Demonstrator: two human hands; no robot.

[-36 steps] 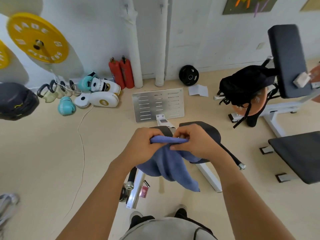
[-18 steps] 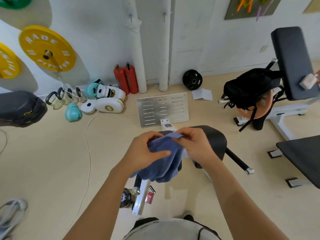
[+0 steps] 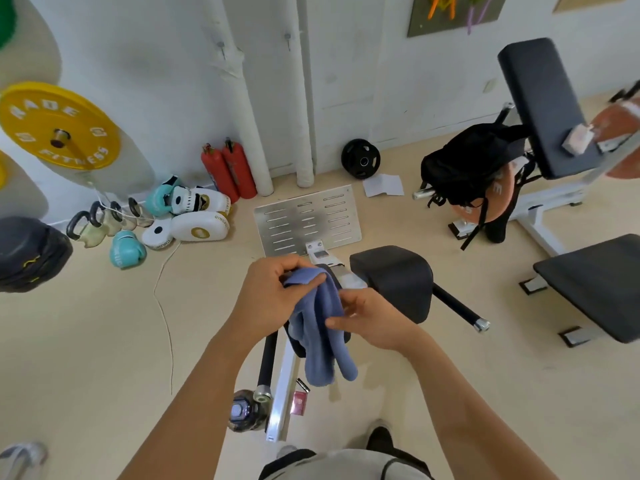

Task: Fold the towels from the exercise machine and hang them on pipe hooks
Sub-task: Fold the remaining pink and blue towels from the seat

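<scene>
I saw my left hand (image 3: 273, 299) pinching the blue towel (image 3: 320, 327) at its top fold, my right hand (image 3: 372, 322) loosely steadying its side, over the exercise machine's dark pad (image 3: 394, 282). Folding looked half done, I judged; the white pipes (image 3: 304, 98) beyond awaited it, hooks (image 3: 287, 38) probably empty.

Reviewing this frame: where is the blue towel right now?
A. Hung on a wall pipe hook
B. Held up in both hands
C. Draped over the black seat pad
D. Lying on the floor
B: the left hand grips the towel at its top and the right hand touches its side; the rest hangs free.
</scene>
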